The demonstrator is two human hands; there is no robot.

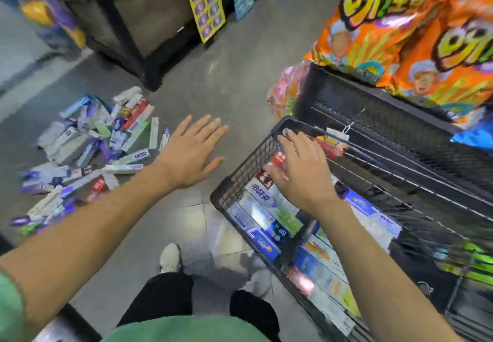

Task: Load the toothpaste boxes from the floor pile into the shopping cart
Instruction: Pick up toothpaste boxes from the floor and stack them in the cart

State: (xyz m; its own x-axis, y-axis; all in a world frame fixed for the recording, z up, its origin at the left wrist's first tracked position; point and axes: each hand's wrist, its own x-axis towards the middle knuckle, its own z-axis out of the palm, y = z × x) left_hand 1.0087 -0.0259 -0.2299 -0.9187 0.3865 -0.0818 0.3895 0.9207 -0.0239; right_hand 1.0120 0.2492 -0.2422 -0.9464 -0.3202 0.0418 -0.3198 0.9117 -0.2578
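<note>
Grey floor (229, 80) between left hand (192, 152), fingers spread and empty, and pile (88, 144) just leftward; nearer than right hand (301, 170), splayed over cart (240, 178).

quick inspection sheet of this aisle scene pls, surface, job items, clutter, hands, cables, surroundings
surface: grey floor, with lighter glossy tiles near the person's feet
job's things: pile of toothpaste boxes loose on the floor at left; shopping cart, black wire, at right, already holding many boxes
clutter: pink plastic bag on the floor beside the cart's far end
grippers: left hand open, fingers straight, over bare floor between pile and cart, holding nothing; right hand open, fingers spread above the boxes in the cart, blurred
cables: nothing seen
surroundings: orange snack bags stacked on a black display at right; dark shelf unit ahead; white shoe below
</note>
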